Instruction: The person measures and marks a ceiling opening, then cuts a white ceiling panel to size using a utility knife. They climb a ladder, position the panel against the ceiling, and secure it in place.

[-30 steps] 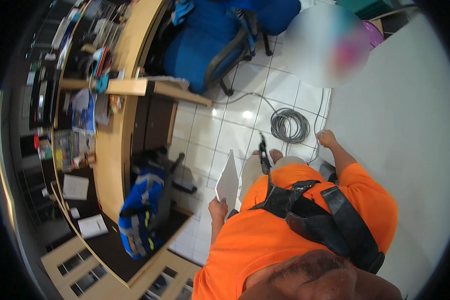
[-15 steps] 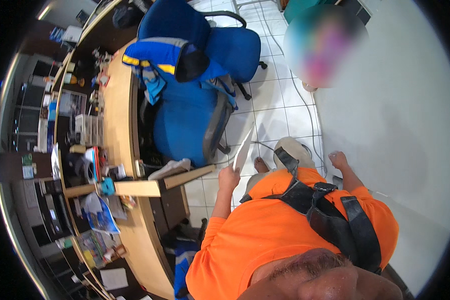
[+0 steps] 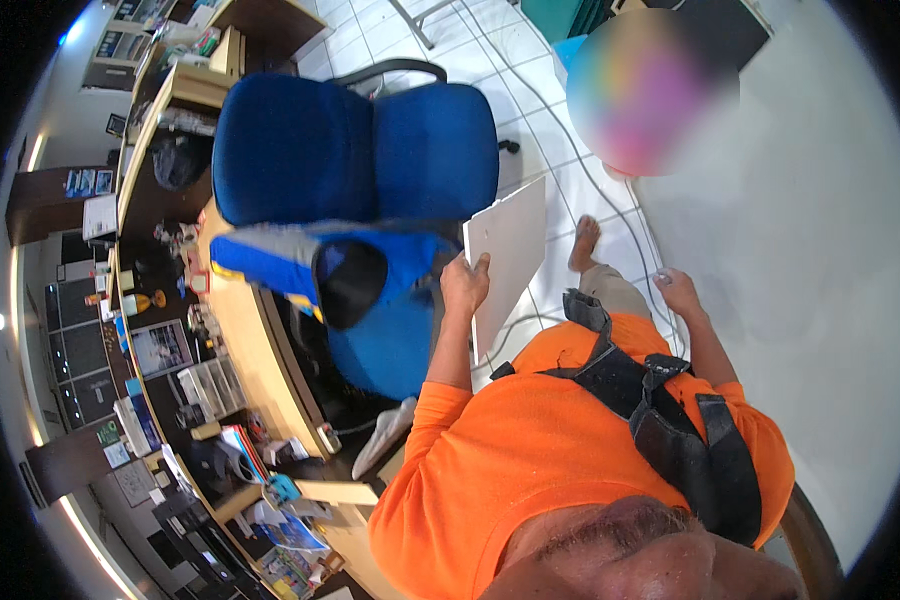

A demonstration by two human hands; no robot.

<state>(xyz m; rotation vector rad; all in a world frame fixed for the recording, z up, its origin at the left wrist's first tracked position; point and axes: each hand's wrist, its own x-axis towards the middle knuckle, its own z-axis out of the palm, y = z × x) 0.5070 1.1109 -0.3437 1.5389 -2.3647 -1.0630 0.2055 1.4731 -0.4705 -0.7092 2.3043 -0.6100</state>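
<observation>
A flat white rectangular board point(image 3: 510, 255) is gripped at its left edge by my left hand point(image 3: 465, 284), thumb on the face and fingers behind. Beside the pale wall, my right hand point(image 3: 678, 291) hangs low with its fingers curled in. A small whitish bit shows at those fingertips; what it is I cannot make out. Just left of the board is a blue swivel chair point(image 3: 435, 150), and in front of it another chair carries a blue and yellow jacket point(image 3: 270, 262) and a black cap point(image 3: 350, 283).
Wooden desks point(image 3: 260, 345) with a plastic drawer unit point(image 3: 212, 388), folders and papers run along the left. A white wall point(image 3: 810, 280) stands close on my right. Cables point(image 3: 570, 135) lie across the white tiled floor point(image 3: 525, 80). A blurred colourful area point(image 3: 650, 95) is ahead.
I have moved forward along the aisle, and the chairs now sit nearer on the left. The board has turned from edge-on to showing its broad face, still in my left hand.
</observation>
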